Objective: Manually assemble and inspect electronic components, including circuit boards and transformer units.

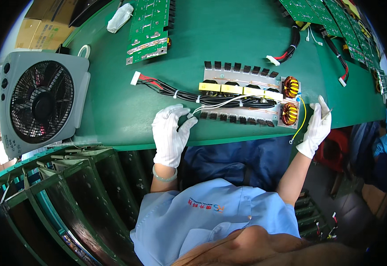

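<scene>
In front of me lies a circuit board assembly (233, 80) with black heat-sink tabs along two edges, yellow block components and two copper-wound coils (290, 114) at its right end. Two white wires (220, 105) run across it to the left. Their ends sit between the thumb and forefinger of my left hand (171, 135), in a white glove. My right hand (316, 128), also gloved, is right of the coils, beside a yellow wire (304, 116) with a ring terminal. Its fingers are drawn together around something thin, too small to name.
A bundle of black and red cables (158, 87) with a white plug extends left over the green table mat (109, 102). A grey fan (42, 99) stands at the left. More green circuit boards (149, 29) lie at the back, some trailing cables (291, 44). A metal rack (69, 177) is below left.
</scene>
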A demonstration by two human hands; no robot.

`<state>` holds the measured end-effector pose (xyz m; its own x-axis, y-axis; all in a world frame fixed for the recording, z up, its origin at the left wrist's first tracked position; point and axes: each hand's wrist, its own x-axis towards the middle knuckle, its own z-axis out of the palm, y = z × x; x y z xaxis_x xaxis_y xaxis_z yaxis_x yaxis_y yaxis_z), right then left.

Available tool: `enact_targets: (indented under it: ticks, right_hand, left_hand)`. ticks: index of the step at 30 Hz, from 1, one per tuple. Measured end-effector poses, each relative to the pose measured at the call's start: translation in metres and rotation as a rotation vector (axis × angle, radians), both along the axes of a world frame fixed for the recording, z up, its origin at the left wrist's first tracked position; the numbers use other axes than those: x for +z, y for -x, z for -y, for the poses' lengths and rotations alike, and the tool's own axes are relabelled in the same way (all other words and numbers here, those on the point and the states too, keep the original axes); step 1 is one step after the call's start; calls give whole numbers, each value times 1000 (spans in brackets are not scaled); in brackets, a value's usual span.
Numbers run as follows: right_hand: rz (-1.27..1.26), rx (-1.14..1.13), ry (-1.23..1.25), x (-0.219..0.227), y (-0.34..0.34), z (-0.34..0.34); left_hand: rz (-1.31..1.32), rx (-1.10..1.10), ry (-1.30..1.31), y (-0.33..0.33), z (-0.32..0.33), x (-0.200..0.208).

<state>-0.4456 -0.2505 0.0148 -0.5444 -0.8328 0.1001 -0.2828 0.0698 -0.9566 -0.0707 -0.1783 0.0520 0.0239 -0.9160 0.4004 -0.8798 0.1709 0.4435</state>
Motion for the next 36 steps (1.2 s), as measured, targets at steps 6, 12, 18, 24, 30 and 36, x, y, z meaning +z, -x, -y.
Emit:
enact_targets:
  ticks: [6, 12, 18, 24, 30, 36]
  right_hand:
    - [-65, 32, 70, -8, 5, 2]
    - [-111, 27, 10, -5, 6, 2]
    - [-66, 15, -35, -11, 12, 1]
    - [-85, 46, -1, -16, 15, 0]
    - [-137, 71, 28, -15, 13, 2]
    - [-173, 87, 97, -15, 8, 2]
  left_hand:
    - [-61, -15, -31, -3, -1, -1]
    - [-98, -31, 102, -6, 4, 16]
    - [-1002, -26, 96, 4, 0, 16]
    - [-1242, -176, 1, 6, 6, 32]
    - [-1533, -360, -191, 2, 8, 34]
    - [-1496, -362, -164, 16, 10, 40]
